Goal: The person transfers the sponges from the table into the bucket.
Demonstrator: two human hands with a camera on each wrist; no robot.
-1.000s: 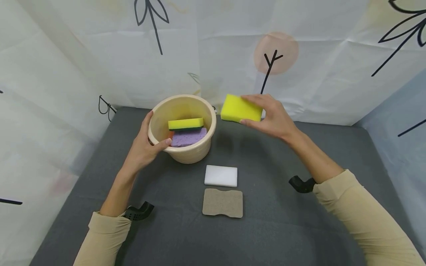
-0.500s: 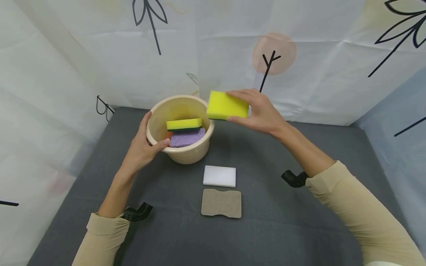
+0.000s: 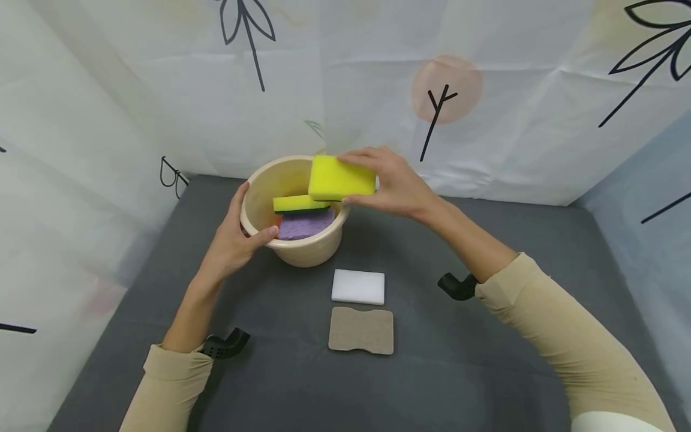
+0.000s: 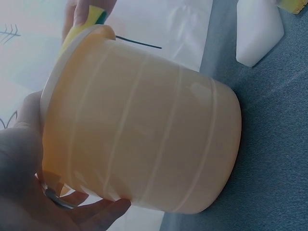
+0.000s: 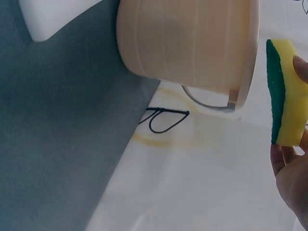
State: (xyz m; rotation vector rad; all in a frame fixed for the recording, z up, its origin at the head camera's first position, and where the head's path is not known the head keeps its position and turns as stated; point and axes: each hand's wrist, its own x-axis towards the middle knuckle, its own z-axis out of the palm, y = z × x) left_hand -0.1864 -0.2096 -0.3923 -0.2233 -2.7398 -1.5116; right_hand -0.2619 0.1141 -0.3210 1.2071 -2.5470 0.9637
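A cream bucket (image 3: 309, 254) stands at the back of the dark table. My left hand (image 3: 229, 243) grips its left rim, thumb over the edge and fingers along the outer wall, as the left wrist view also shows. Inside lie a yellow-and-green scrub sponge (image 3: 294, 204) and a purple sponge (image 3: 306, 224), with a bit of orange beside them. My right hand (image 3: 391, 183) pinches another yellow sponge (image 3: 340, 179) between thumb and fingers, over the bucket's right rim. In the right wrist view this sponge (image 5: 291, 96) shows a green scouring side.
A white sponge block (image 3: 358, 287) lies on the table in front of the bucket. Nearer still is a grey-brown sponge (image 3: 361, 330) with notched long sides. A patterned white cloth (image 3: 372, 84) hangs behind the table (image 3: 432, 372). The bucket has a thin wire handle (image 5: 207, 105).
My right hand has moved left with the yellow sponge, from beside the bucket to over its right rim. The left hand keeps its grip on the bucket.
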